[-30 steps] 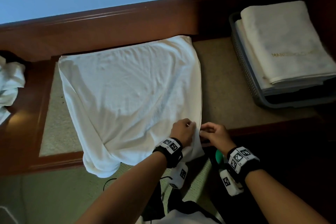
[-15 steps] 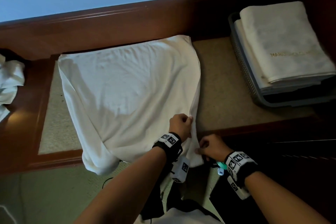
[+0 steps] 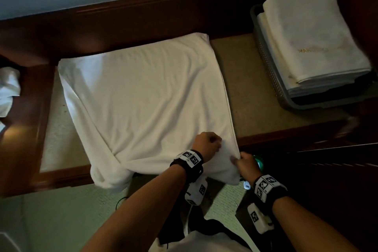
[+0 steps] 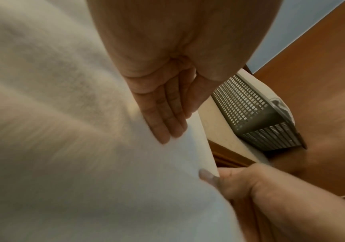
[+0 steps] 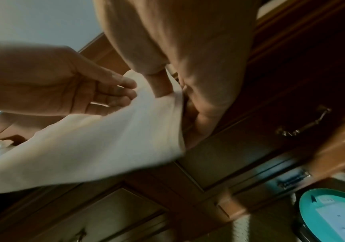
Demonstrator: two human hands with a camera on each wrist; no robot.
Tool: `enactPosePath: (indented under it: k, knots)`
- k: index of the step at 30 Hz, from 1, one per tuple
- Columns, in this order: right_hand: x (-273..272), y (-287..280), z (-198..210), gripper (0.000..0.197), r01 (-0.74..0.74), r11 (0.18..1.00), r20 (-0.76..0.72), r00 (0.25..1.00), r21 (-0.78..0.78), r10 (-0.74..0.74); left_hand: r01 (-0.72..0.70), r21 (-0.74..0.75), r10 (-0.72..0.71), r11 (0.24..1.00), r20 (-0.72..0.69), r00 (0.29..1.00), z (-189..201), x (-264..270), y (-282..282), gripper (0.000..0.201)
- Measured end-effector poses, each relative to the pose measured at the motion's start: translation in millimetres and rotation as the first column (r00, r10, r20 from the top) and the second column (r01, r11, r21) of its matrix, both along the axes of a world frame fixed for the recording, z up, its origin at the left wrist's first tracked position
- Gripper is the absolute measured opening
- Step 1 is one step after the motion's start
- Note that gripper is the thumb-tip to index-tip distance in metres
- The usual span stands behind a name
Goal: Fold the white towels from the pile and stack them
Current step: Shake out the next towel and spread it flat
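White towel [image 3: 143,96] lies spread on the wooden bench [image 3: 255,92], its near edge hanging over the front. Left hand [image 3: 206,145] rests on the near right corner, fingers [image 4: 163,114] straight and flat on the cloth. Right hand [image 3: 245,164] pinches the towel's corner edge. Folded towels [image 3: 311,39] sit stacked in a grey basket [image 3: 268,63] at right; crumpled towels [image 3: 8,90] at far left.

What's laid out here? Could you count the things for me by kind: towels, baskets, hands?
Spread white towel, gripped at its near right corner: 1
Folded towels in the basket, layers hard to separate, at least: 2
Crumpled white cloth at the left edge, count unclear, at least: 1
Grey basket: 1
Hands, left hand and right hand: 2
Total: at least 7
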State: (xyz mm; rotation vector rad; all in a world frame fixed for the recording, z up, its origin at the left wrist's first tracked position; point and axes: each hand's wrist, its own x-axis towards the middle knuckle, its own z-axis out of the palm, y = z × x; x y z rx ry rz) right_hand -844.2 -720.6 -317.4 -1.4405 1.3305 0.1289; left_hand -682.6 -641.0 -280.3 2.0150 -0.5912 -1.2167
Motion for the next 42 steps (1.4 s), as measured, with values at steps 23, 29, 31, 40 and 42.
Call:
enactPosePath:
  k: [23, 29, 31, 40, 42]
  knots:
    - [174, 124, 62, 0.01, -0.638, 0.607, 0.184, 0.603, -0.473, 0.776, -0.49, 0.317, 0.216, 0.812, 0.617, 0.757, 47, 171, 191, 0.041]
    - [224, 191, 73, 0.019, -0.755, 0.58, 0.137, 0.568, -0.306, 0.812, -0.553, 0.475, 0.434, 0.684, 0.345, 0.832, 30, 201, 271, 0.077]
    - [233, 205, 74, 0.022, -0.761, 0.587, 0.097, 0.585, -0.276, 0.805, -0.56, 0.387, 0.505, 0.733, 0.242, 0.829, 27, 201, 277, 0.061]
    - [255, 213, 77, 0.024, -0.667, 0.696, 0.076, 0.705, -0.266, 0.705, -0.782, 0.085, 0.783, 0.618, -0.162, 0.601, 16, 213, 282, 0.035]
    - [260, 208, 82, 0.021, -0.519, 0.816, 0.122, 0.82, -0.257, 0.56, -0.819, 0.03, 0.805, 0.573, -0.212, 0.555, 19, 214, 278, 0.036]
